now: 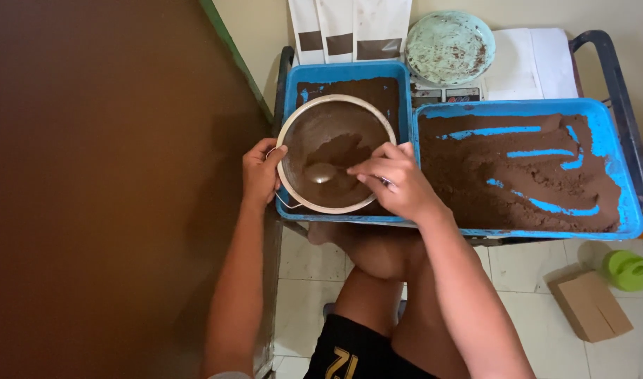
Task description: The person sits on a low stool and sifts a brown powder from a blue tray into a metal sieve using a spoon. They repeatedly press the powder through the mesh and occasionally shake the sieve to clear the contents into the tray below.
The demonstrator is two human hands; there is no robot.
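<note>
From the head camera, the left hand [262, 172] was clenched on the left rim of a round metal sieve [335, 153], thumb over the edge and fingers curled beneath it. The sieve sat over the near part of a smaller blue tray [346, 71], which held a layer of brown powder [377, 91] at its far end. More of the same powder lay inside the sieve, heaped toward the far side of its mesh.

The right hand [397, 179] reached in over the sieve's right rim, its grip pinched shut on the handle of a metal spoon [323, 173]. The bowl of the spoon rested low in the sieve, near its middle, against the powder.

Just beside the smaller tray, to the right and touching it, stood a larger blue tray [616, 151] spread with brown powder, with bare blue streaks showing where the layer was scraped thin.

Behind the trays, a pale green plate [450, 48] smeared with brown rested on a small scale [447, 93]. Three white pouches [351, 28] with dark bands leaned against the wall, and white paper [528, 62] lay to the right of the plate.

On the tiled floor [307, 281] at the right were a brown cardboard box [591, 305] and, near it, a green lidded container [626, 269]. The person's bare knees [377, 256] showed below the trays.
</note>
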